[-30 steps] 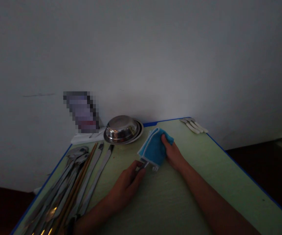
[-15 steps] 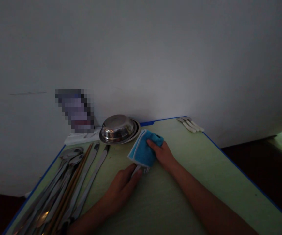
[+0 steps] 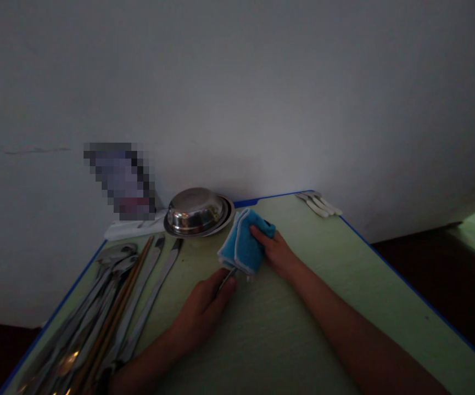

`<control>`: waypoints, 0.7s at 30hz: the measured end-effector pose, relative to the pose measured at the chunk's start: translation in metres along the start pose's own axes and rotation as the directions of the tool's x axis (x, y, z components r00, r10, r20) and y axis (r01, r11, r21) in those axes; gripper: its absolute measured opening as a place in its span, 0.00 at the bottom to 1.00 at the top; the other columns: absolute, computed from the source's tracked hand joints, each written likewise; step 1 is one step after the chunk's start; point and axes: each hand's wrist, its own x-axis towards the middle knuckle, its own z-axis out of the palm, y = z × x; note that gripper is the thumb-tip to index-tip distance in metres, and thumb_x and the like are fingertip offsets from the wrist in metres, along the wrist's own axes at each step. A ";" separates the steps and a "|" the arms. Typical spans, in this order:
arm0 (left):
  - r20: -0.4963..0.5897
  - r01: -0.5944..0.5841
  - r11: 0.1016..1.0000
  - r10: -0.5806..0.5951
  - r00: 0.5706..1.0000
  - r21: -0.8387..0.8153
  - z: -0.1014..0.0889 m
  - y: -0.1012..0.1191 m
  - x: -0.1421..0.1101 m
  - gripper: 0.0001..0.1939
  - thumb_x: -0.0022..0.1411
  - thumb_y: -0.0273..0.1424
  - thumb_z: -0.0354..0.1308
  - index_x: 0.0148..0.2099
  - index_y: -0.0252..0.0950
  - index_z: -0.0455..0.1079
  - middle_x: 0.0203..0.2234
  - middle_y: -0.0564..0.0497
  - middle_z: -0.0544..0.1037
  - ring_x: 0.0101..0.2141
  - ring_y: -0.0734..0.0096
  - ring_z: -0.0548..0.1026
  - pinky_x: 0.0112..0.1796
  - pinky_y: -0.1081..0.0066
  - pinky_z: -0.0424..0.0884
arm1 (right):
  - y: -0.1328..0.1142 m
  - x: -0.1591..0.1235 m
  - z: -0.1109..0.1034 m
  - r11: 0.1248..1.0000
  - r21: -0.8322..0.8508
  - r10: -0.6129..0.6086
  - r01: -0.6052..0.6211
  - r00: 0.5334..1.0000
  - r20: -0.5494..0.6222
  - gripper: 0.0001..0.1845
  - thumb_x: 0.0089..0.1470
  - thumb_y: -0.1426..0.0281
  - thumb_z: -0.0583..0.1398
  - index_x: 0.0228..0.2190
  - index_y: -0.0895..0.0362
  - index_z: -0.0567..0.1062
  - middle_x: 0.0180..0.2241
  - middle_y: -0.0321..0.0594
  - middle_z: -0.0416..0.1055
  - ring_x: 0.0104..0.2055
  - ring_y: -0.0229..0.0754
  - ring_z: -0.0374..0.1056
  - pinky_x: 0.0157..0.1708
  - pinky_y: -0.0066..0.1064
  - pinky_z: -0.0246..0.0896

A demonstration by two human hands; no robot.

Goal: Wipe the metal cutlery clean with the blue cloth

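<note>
My left hand (image 3: 206,302) is closed around a thin metal utensil (image 3: 224,281). Its far end is hidden inside a folded blue cloth (image 3: 249,244) with white edging, so I cannot tell its kind. My right hand (image 3: 280,255) grips the cloth from the right, with the thumb pressed on top. Both hands are above the middle of the pale green table (image 3: 303,329). To the left of my left hand lie two metal table knives (image 3: 149,274), a pair of wooden chopsticks (image 3: 124,293) and a bunch of metal spoons (image 3: 109,285).
Upturned stainless steel bowls (image 3: 196,211) are stacked near the wall, beyond the cloth. Several white-handled utensils (image 3: 322,207) lie at the far right corner. A pixelated upright device (image 3: 119,181) leans at the back left, above a white object (image 3: 126,227). Blue edging (image 3: 418,296) borders the table.
The cloth has tilted a little around the utensil, and its lower edge now sits slightly higher. Both hands keep their grips. The whole view has shifted slightly.
</note>
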 end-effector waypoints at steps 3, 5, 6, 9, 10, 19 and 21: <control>-0.013 -0.018 1.000 0.018 1.000 0.025 0.000 0.001 0.000 0.15 0.61 0.39 0.44 0.34 0.36 0.66 0.24 0.53 0.71 0.26 0.69 0.68 0.28 0.73 0.63 | -0.003 0.002 -0.002 1.000 0.012 -0.008 0.008 1.000 0.000 0.17 0.40 0.63 0.63 0.36 0.52 0.74 0.35 0.34 0.75 0.38 0.40 0.70 0.45 0.36 0.60; -0.017 -0.016 0.999 0.017 1.000 0.038 0.000 0.002 0.001 0.15 0.61 0.39 0.44 0.33 0.36 0.66 0.23 0.53 0.70 0.26 0.69 0.68 0.28 0.73 0.62 | -0.003 0.003 -0.002 0.999 -0.020 -0.043 0.043 0.998 -0.034 0.18 0.40 0.63 0.63 0.36 0.52 0.74 0.35 0.34 0.74 0.38 0.40 0.69 0.45 0.36 0.60; -0.017 -0.008 0.999 0.009 1.000 0.046 0.000 0.003 0.001 0.15 0.61 0.39 0.43 0.33 0.36 0.66 0.22 0.54 0.70 0.25 0.69 0.67 0.27 0.73 0.62 | -0.003 0.003 -0.002 0.997 -0.054 -0.066 0.062 0.996 -0.058 0.18 0.41 0.61 0.62 0.36 0.53 0.74 0.35 0.34 0.74 0.38 0.40 0.69 0.44 0.36 0.60; -0.019 0.019 0.998 -0.018 1.000 0.058 0.000 0.002 0.002 0.16 0.61 0.40 0.43 0.31 0.35 0.65 0.21 0.55 0.67 0.24 0.71 0.65 0.25 0.74 0.60 | -0.002 0.003 0.000 0.973 -0.214 -0.119 0.086 0.982 -0.147 0.20 0.45 0.55 0.57 0.34 0.55 0.74 0.31 0.35 0.74 0.35 0.41 0.69 0.41 0.35 0.61; -0.020 0.023 0.999 -0.022 1.000 0.049 0.000 0.002 0.002 0.16 0.61 0.40 0.43 0.31 0.35 0.65 0.20 0.55 0.66 0.23 0.72 0.65 0.24 0.75 0.59 | -0.002 0.003 0.001 0.963 -0.259 -0.125 0.074 0.975 -0.183 0.22 0.45 0.52 0.56 0.34 0.56 0.74 0.30 0.36 0.74 0.35 0.42 0.68 0.40 0.35 0.61; -0.031 0.021 0.998 -0.023 0.999 -0.066 0.003 -0.001 -0.001 0.17 0.62 0.39 0.42 0.25 0.37 0.59 0.16 0.57 0.62 0.20 0.75 0.62 0.23 0.75 0.57 | 0.008 0.010 -0.004 0.986 -0.165 -0.064 0.000 0.923 -0.380 0.30 0.45 0.47 0.52 0.44 0.53 0.69 0.34 0.39 0.74 0.43 0.46 0.67 0.43 0.37 0.59; -0.027 0.021 0.995 -0.023 0.999 -0.100 0.002 -0.002 -0.002 0.17 0.62 0.39 0.42 0.24 0.37 0.58 0.16 0.57 0.61 0.20 0.75 0.61 0.23 0.75 0.57 | 0.008 0.010 -0.005 0.986 -0.166 -0.058 -0.003 0.931 -0.360 0.29 0.45 0.48 0.53 0.43 0.53 0.70 0.34 0.39 0.75 0.43 0.46 0.67 0.43 0.37 0.59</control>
